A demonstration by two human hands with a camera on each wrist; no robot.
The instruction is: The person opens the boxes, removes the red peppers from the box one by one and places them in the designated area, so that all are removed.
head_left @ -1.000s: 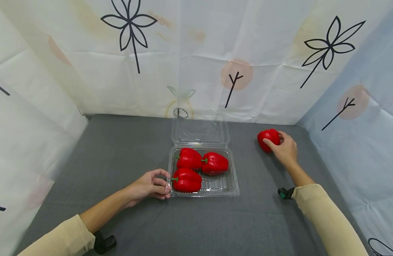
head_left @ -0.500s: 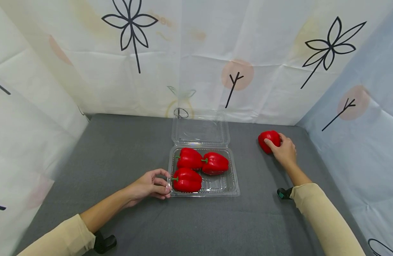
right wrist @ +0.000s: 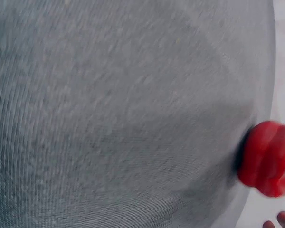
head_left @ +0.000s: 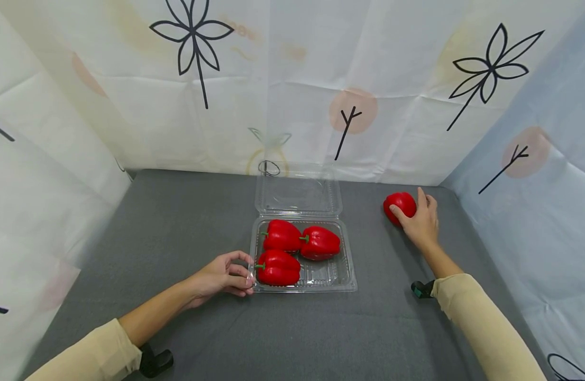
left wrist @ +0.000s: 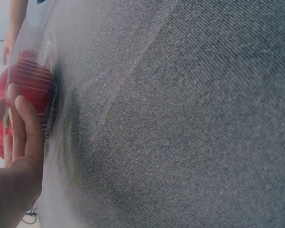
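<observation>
In the head view, a clear plastic clamshell container (head_left: 350, 270) lies with its lid folded back. Three red bell peppers with green stems sit inside: one at back left (head_left: 281, 235), one at right (head_left: 320, 243), one at front left (head_left: 278, 268). My left hand (head_left: 223, 276) pinches the container's left rim between thumb and fingers; the left wrist view shows these fingers (left wrist: 32, 130) against its wall. A further red bell pepper (head_left: 399, 208) rests on the cloth at right. My right hand (head_left: 423, 222) is beside it, fingers spread and lifted off, thumb close to its near side.
Grey cloth (head_left: 178, 211) covers the table. The raised transparent lid (head_left: 299, 196) leans toward the patterned back curtain (head_left: 292, 95). More curtains hang at left and right. The container's front right corner holds no pepper.
My right hand's fingers have straightened and come away from the right-hand pepper, which stays in nearly the same place. My left hand and the container have not moved.
</observation>
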